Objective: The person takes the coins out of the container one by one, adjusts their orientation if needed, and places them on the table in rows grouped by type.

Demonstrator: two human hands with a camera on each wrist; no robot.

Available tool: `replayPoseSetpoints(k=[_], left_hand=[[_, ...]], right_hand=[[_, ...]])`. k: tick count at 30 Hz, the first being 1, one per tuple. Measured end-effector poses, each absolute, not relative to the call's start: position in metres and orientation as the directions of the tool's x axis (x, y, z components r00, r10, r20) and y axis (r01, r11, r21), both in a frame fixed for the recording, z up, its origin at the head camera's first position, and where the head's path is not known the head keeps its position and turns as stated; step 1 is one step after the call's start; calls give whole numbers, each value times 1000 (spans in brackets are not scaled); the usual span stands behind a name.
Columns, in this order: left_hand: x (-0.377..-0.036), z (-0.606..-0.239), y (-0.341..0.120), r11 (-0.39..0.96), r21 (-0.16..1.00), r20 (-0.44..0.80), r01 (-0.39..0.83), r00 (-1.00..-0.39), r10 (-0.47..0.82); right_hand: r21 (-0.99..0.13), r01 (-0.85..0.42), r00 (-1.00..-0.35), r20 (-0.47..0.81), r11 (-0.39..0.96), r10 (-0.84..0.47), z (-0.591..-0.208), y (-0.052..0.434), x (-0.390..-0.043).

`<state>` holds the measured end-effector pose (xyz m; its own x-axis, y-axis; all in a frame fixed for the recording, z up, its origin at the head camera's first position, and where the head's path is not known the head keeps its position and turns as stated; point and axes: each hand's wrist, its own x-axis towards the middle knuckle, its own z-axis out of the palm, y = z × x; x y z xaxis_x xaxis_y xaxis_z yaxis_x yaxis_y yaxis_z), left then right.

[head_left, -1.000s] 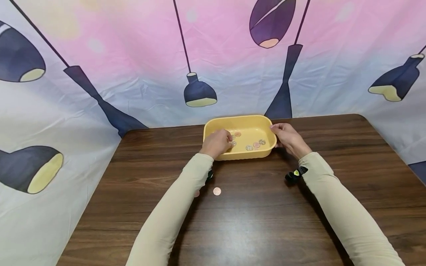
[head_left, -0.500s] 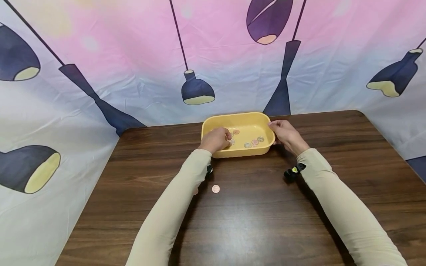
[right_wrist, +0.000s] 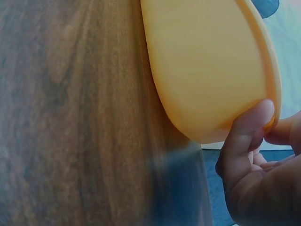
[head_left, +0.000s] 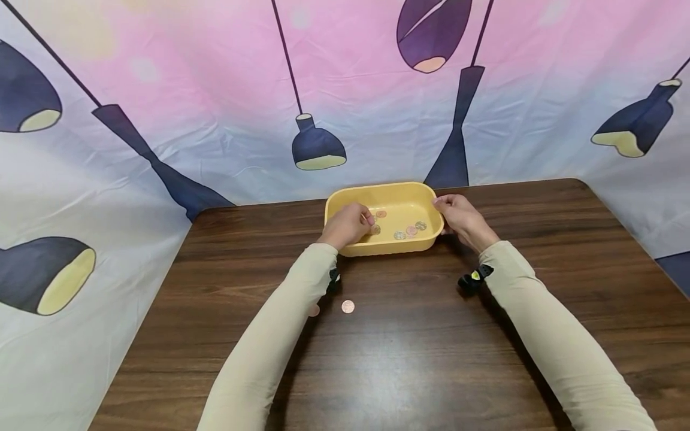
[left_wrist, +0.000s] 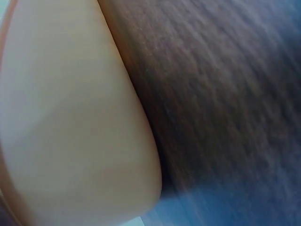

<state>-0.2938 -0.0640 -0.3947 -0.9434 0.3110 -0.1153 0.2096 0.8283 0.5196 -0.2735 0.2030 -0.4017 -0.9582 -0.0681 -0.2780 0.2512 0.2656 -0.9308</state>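
Observation:
A yellow plastic tub [head_left: 385, 245] stands near the table's back edge with several copper and silver coins [head_left: 412, 230] lying in it. My left hand [head_left: 347, 225] reaches over its front left rim, fingers bent above the coins. Right by those fingertips lies a brownish coin [head_left: 375, 229]; whether the fingers hold anything is too small to tell. At the tub's right end my right hand [head_left: 465, 221] pinches the rim, thumb on the outer wall in the right wrist view. The left wrist view has only the tub's outer wall [left_wrist: 80, 108] and the table, not the hand.
Two copper coins lie on the brown wooden table [head_left: 420, 359]: one coin [head_left: 348, 306] in the open, another coin [head_left: 314, 310] partly behind the left sleeve. A patterned cloth [head_left: 242, 120] hangs right behind the table.
My left fingers have risen slightly from the tub's floor, uncovering more of the coin beside them. The right hand keeps its grip on the rim. The head view has shifted slightly.

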Motion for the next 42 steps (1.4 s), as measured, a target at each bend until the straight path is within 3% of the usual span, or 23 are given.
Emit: replayPoseSetpoints(k=[13, 20, 26, 34, 42], left_hand=[[-296, -387, -71, 772, 610, -45, 178, -965, 258], [-291, -360, -90, 700, 661, 97, 271, -955, 279], [-266, -332, -118, 668, 669, 145, 327, -938, 314], [-222, -323, -151, 688, 668, 68, 282, -944, 322], [-210, -348, -165, 699, 707, -130, 112, -950, 283]], right_hand=[[-947, 240, -965, -257, 216, -53, -403, 197, -274], [-942, 251, -964, -265, 224, -35, -406, 196, -274], [-937, 257, -961, -273, 235, -37, -408, 198, -273], [-931, 256, -961, -274, 261, -33, -405, 201, -275], [-930, 260, -957, -284, 259, -59, -401, 197, -276]])
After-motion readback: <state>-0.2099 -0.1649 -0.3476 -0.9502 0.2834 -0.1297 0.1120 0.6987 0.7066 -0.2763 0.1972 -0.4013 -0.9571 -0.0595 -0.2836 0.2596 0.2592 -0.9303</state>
